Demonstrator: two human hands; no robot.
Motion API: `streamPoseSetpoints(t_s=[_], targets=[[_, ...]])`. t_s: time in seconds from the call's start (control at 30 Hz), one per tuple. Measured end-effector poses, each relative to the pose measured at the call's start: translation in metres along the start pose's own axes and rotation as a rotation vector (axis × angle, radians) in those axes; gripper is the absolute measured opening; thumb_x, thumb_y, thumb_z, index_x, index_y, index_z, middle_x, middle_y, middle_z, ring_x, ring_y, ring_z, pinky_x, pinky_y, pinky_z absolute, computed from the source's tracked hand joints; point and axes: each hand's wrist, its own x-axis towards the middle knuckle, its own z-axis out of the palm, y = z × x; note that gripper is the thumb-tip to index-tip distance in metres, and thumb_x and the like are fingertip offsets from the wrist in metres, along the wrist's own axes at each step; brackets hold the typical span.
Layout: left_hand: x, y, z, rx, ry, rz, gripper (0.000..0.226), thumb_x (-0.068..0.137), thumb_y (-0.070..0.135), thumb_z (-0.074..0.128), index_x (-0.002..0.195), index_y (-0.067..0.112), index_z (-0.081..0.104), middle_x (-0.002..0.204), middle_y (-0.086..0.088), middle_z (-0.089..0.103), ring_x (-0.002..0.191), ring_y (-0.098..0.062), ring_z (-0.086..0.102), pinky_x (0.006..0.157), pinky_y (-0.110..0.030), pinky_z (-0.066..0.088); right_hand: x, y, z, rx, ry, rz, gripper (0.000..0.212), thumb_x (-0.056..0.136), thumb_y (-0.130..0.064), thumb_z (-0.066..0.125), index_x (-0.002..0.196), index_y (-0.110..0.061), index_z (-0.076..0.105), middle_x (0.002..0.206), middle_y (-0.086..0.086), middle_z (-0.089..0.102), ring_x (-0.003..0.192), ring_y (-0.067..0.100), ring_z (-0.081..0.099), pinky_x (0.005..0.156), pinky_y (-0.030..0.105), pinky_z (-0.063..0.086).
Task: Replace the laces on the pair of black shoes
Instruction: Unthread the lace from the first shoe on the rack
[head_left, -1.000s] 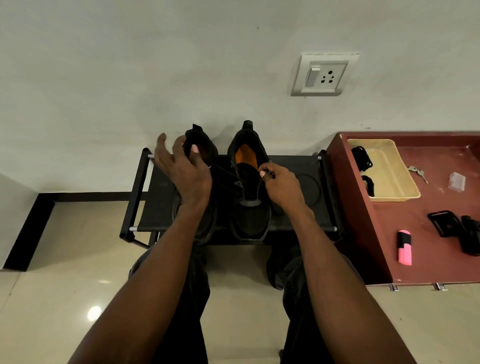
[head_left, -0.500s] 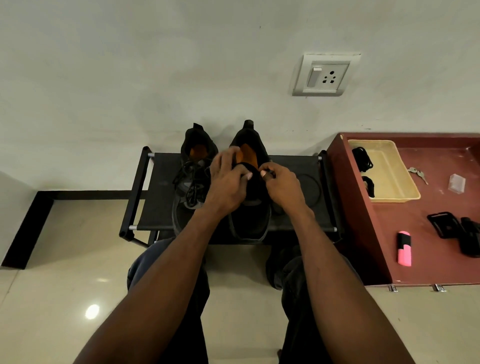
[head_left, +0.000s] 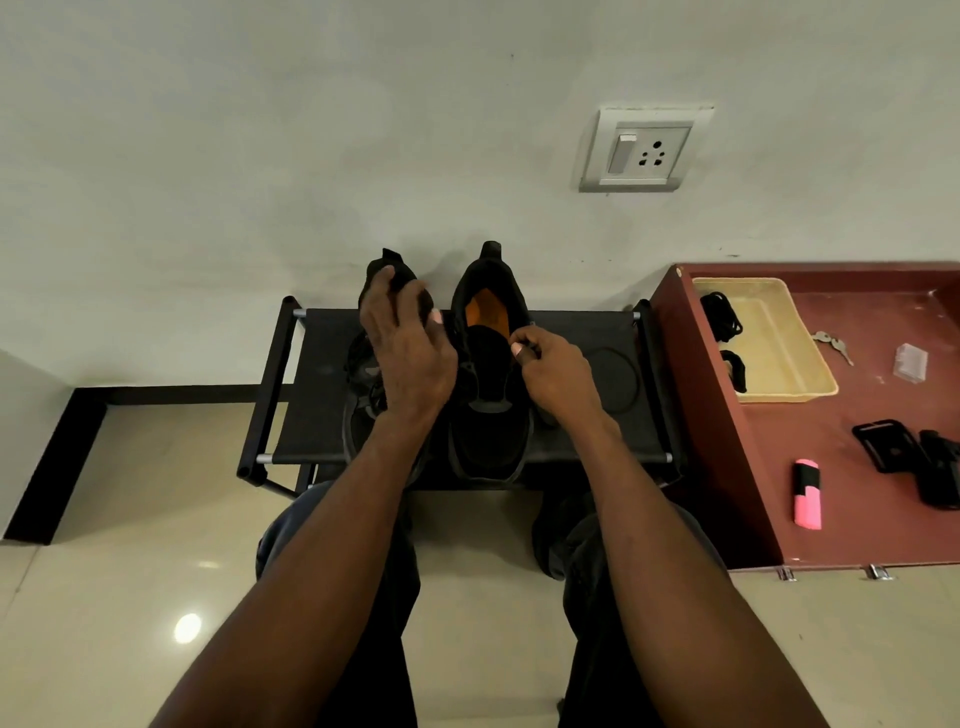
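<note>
Head view: 2 black shoes on low black rack, both hands at work on them.

Head view, detail: left shoe (head_left: 363, 410) & right shoe (head_left: 488, 384) stand side by side on rack (head_left: 587, 447), heels toward wall, toes toward person. Right shoe shows orange insole; its eyelets look unlaced, tongue exposed. Left hand (head_left: 410, 353) lies over left shoe, fingers loosely bent across its collar; whether it grips anything, cannot tell. Right hand (head_left: 556, 374) at right shoe's right edge, thumb & forefinger pinching a dark lace end (head_left: 524, 353). Right of rack, maroon table (head_left: 831, 467) carries a yellow tray (head_left: 784, 343) w/ black laces (head_left: 722, 322) on its left rim; also keys (head_left: 834, 345), pink marker (head_left: 807, 493).
</note>
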Motion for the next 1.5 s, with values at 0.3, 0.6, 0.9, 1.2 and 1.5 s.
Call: streamPoseSetpoints(t_s=[0.3,0.6,0.9,1.2,1.5], targets=[[-0.01,-0.006,0.006,0.203,-0.667,0.237,0.021,0.095,0.031,0.064,0.101,0.015,0.076,0.162,-0.01,0.02,0.148,-0.036,0.005,0.122,-0.051,0.009,0.0,-0.001,-0.001,-0.018,0.005,-0.002,0.016,0.101,-0.031,0.049,0.106,-0.036,0.063,0.092,-0.001,0.068,0.079,0.021,0.061,0.069,0.037,0.05],[0.002,0.0,-0.003,-0.266,-0.152,-0.054,0.025,0.102,0.014,0.043,0.098,-0.004,0.059,0.12,-0.011,0.049,0.094,-0.012,0.053,0.089,-0.03,0.053,-0.002,0.0,-0.002,-0.008,0.011,0.005,0.017,0.102,-0.029,0.049,0.109,-0.033,0.064,0.081,-0.005,0.062,0.072,0.015,0.058,0.061,0.032,0.039],[0.002,0.002,-0.019,-0.074,-0.087,-0.227,0.034,0.1,0.03,0.057,0.126,0.009,0.054,0.115,-0.003,0.061,0.103,-0.013,0.056,0.093,-0.038,0.051,-0.009,-0.008,0.002,-0.126,-0.003,-0.042,0.033,0.092,-0.039,0.063,0.123,-0.027,0.057,0.097,0.0,0.064,0.087,0.024,0.061,0.074,0.035,0.05],[-0.007,-0.003,-0.004,0.172,-0.49,-0.213,0.022,0.092,0.031,0.063,0.089,0.012,0.054,0.08,-0.003,0.059,0.078,-0.027,0.06,0.064,-0.034,0.042,-0.013,-0.009,0.002,-0.055,0.086,0.028,0.036,0.088,-0.017,0.059,0.123,-0.025,0.061,0.101,0.005,0.07,0.086,0.026,0.066,0.075,0.04,0.056],[-0.009,-0.005,-0.011,0.053,-0.631,-0.236,0.033,0.101,0.044,0.049,0.091,0.014,0.053,0.076,-0.007,0.065,0.06,-0.022,0.065,0.062,-0.045,0.057,-0.022,-0.005,0.012,-0.231,0.138,-0.143,0.038,0.091,-0.018,0.063,0.129,-0.021,0.062,0.148,0.012,0.045,0.135,0.033,0.043,0.104,0.05,0.044]])
